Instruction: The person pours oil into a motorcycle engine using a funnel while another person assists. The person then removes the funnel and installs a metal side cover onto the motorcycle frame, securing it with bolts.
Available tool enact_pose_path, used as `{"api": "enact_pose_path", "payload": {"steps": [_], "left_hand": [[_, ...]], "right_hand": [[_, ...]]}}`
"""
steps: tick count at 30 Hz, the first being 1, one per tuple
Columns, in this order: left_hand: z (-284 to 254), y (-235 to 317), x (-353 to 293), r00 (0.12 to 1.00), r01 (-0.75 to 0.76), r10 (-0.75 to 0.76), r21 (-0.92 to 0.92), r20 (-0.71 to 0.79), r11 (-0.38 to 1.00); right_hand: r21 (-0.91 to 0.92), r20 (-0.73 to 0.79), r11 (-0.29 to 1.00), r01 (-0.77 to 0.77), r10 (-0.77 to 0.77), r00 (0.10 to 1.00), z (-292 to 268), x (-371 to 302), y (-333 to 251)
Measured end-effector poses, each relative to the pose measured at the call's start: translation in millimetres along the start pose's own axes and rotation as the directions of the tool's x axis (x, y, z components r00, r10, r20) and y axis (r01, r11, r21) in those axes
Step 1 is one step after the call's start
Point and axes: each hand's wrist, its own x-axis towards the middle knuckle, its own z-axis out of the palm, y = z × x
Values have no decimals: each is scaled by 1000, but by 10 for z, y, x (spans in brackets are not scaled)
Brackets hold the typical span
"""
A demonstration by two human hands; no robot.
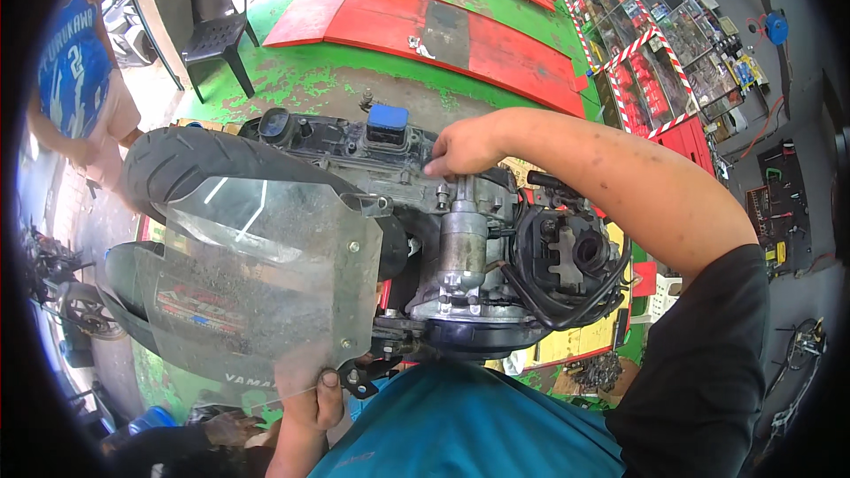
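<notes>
A scooter engine (416, 186) with its rear tyre (212, 155) lies before me. Over the tyre stands a clear, dirty plastic mudguard (257, 274), bolted along its right side. My left hand (312, 397) grips the mudguard's lower right corner, with its thumb on the near edge and its fingers seen through the plastic. Across the engine reaches my right arm. My right hand (467, 147) is closed at the engine's far casing, fingertips bent down; whatever they hold is hidden. Left of it sits a blue block (387, 121). A cylindrical starter motor (463, 243) lies nearer me.
Black hoses (549, 305) loop around the engine's right end. A person in a blue jersey (75, 71) stands at the left; another person's hand (232, 427) shows at lower left. Beyond are a plastic chair (220, 22), a red ramp (425, 40) and glass cabinets (646, 71).
</notes>
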Motion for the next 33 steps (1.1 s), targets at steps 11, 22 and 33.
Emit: {"api": "enact_pose_path", "payload": {"steps": [11, 22, 33], "left_hand": [[-9, -208, -70, 991, 87, -89, -32, -97, 996], [54, -400, -37, 957, 69, -94, -99, -275, 993], [626, 224, -819, 979, -164, 170, 65, -115, 984]], "right_hand": [[-311, -375, 945, 104, -223, 900, 20, 58, -97], [149, -794, 915, 376, 337, -506, 2809, -2836, 1136], [946, -239, 289, -150, 929, 283, 7147, -519, 1792]]}}
